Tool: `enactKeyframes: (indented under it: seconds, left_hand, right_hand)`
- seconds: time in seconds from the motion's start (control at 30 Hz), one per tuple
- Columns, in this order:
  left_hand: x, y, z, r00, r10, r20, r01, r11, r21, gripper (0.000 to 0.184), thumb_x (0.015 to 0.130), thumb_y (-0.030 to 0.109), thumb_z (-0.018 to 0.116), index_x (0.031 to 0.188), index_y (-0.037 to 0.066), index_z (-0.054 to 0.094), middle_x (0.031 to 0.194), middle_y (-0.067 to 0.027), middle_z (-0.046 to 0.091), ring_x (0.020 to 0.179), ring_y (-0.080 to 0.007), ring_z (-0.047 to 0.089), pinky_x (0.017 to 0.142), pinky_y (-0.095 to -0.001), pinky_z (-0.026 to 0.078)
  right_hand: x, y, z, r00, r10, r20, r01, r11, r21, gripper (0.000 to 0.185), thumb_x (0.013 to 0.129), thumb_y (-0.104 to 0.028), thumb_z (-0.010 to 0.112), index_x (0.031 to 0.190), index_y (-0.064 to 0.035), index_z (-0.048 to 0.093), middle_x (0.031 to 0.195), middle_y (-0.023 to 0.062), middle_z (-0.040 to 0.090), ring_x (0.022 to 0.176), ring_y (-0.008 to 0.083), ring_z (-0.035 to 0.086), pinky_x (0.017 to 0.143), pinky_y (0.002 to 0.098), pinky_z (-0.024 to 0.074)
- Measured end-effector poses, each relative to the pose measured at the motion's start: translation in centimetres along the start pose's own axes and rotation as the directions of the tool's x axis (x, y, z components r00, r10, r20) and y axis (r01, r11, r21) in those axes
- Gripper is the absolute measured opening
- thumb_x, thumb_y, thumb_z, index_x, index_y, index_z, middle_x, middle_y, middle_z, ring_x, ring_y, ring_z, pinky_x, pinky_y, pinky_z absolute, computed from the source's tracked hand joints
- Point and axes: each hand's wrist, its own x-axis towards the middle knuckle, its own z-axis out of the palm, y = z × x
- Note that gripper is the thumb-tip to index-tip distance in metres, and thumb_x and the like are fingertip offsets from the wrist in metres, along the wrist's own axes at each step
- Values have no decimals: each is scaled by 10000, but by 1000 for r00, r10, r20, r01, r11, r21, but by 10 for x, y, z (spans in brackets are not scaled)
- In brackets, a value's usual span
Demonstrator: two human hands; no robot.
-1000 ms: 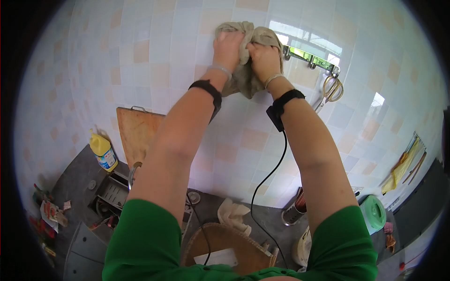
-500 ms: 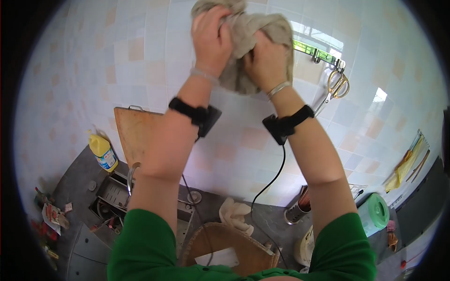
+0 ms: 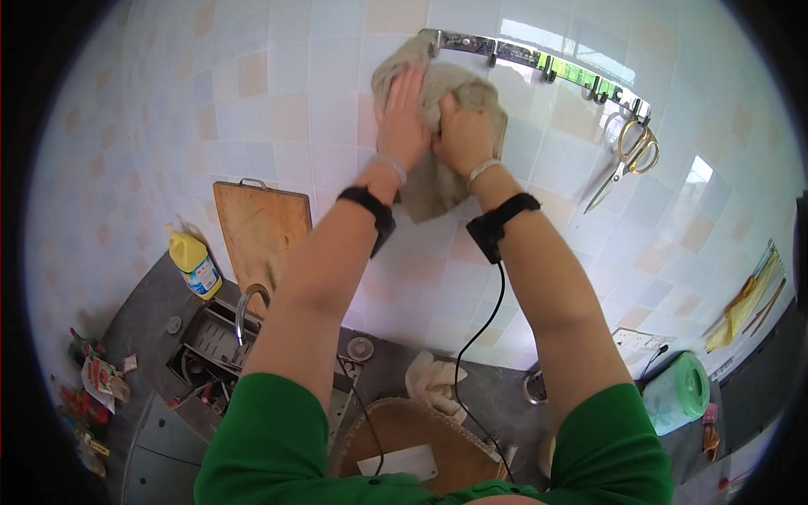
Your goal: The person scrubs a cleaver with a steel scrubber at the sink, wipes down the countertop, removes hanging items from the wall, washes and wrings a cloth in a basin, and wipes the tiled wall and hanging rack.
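Observation:
A grey-beige cloth (image 3: pixel 438 181) lies bunched against the tiled wall, its upper edge touching the left end of a metal hook rail (image 3: pixel 522 55). My left hand (image 3: pixel 404 122) rests on the cloth's left side, fingers stretched out and pressing it to the wall. Beside it, my right hand (image 3: pixel 465 135) is closed, gripping a fold of the same cloth. The fingertips of the right hand are hidden in the fabric. Gold-handled scissors (image 3: pixel 627 160) hang from the rail's right end.
Below stand a wooden cutting board (image 3: pixel 261 227), a yellow bottle (image 3: pixel 195 265), a sink with a curved faucet (image 3: pixel 242 316), a crumpled pale cloth (image 3: pixel 433 383), a round brown board (image 3: pixel 404 429) and a green-lidded container (image 3: pixel 680 391). A black cable (image 3: pixel 480 328) dangles from my right wrist strap.
Both hands and the cloth now appear lower in view, uncovering the rail's left part. My left fingers have straightened over the cloth; my right hand keeps its grip.

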Motion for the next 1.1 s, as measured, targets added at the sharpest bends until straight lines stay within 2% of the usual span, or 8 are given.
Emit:
enactKeyframes:
  seconds: [0.07,0.2,0.33,0.5,0.6,0.73,0.87,1.1]
  left_hand:
    - [-38,8,-5,999,-52,-5,51,996,-73,691,710,1,484,1370,39,283,1388,-155,339,1307,-329,265,1059,-479,208]
    - [-155,0,7,991,-136,15,136,991,-6,671,706,-23,531,1342,-3,316,1355,-181,371,1280,-362,293,1070,-418,227]
    - [-244,55,-18,783,-519,343,578,811,-91,726,725,-11,570,1362,-9,221,1287,-239,400,1222,-408,339,1027,-406,289]
    - [-309,88,-23,543,-602,585,797,588,-134,817,698,-3,624,1380,-14,173,1350,-246,326,1251,-382,325,1051,-400,269]
    - [-278,103,-15,678,-523,516,720,614,-324,782,703,-2,607,1369,-24,199,1338,-253,342,1251,-389,326,1063,-401,252]
    - [-124,105,12,984,-93,155,144,924,-355,674,742,64,524,1348,-26,244,1355,-241,332,1280,-384,286,1069,-438,217]
    - [7,97,29,999,-12,-51,6,994,-111,628,761,115,494,1350,64,283,1385,-180,319,1305,-336,266,1027,-571,152]
    - [-7,83,43,998,-12,-67,5,995,-99,543,721,44,500,1251,20,383,1331,-207,368,1260,-384,303,1039,-526,206]
  right_hand:
    - [-28,-3,11,976,-182,-121,162,974,-157,340,716,-187,581,1030,-82,502,941,155,613,885,339,587,825,466,381]
    - [-107,-3,68,962,-241,127,254,962,-101,261,773,-165,519,1026,-107,541,1080,113,566,978,325,546,882,473,375]
    - [-200,-6,108,884,-271,382,251,963,102,239,785,-167,490,1004,-103,560,1071,114,578,1108,264,500,917,423,382]
    - [-252,-10,94,799,-196,569,151,980,126,239,779,-125,492,1004,-89,566,1071,147,570,1046,301,534,863,421,419]
    - [-250,3,85,919,1,395,-13,1000,27,308,764,-138,531,1065,-72,533,1133,187,532,1097,363,484,925,470,360]
    - [-155,44,28,984,160,-82,-147,979,144,426,713,-136,593,1097,-1,466,1027,271,542,986,438,507,860,552,340]
    - [-18,69,-63,919,-165,-357,215,971,106,384,717,-114,589,1055,-26,428,741,205,607,665,376,598,615,450,464]
    - [-29,63,-30,975,110,-192,-85,988,132,367,757,-92,536,1100,-25,427,750,218,615,691,390,603,644,468,464]
